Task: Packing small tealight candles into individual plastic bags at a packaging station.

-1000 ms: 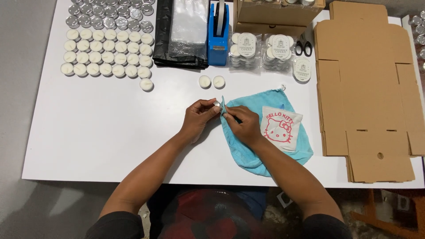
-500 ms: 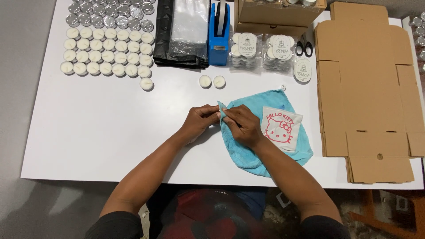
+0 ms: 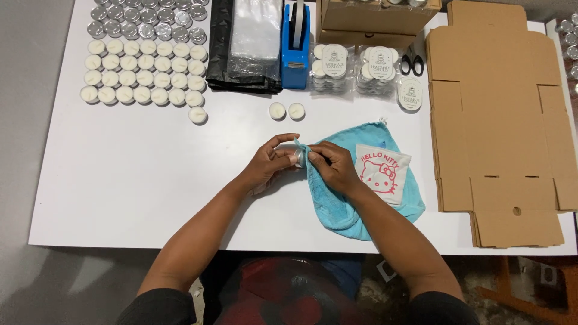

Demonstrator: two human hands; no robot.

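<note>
- Blue cloth (image 3: 349, 204) lies on the white worktop (image 3: 150, 180), its upper left corner lifted between the two hands.
- Left hand (image 3: 269, 164) has its fingers closed around a small tealight cup (image 3: 297, 157), which sits at the centre of the worktop, at 6 o'clock from the blue tape dispenser (image 3: 295, 45).
- Right hand (image 3: 333, 167) pinches the cloth's corner with closed fingers and presses it against the cup from the 3 o'clock side.
- Compared with a second ago, the hands have drawn tighter together and the cloth corner now wraps the cup instead of standing up as a thin point.
- Two loose tealights (image 3: 286, 111) rest at 12 o'clock from the hands, unmoved.
- Rows of white tealights (image 3: 141, 72) fill the 10 o'clock area, as before.
- Flat cardboard box (image 3: 500, 120) lies at 3 o'clock, well apart from the hands.
- Scissors (image 3: 412, 63) lie at 1 o'clock, beside packed tealight bags (image 3: 355, 66).
</note>
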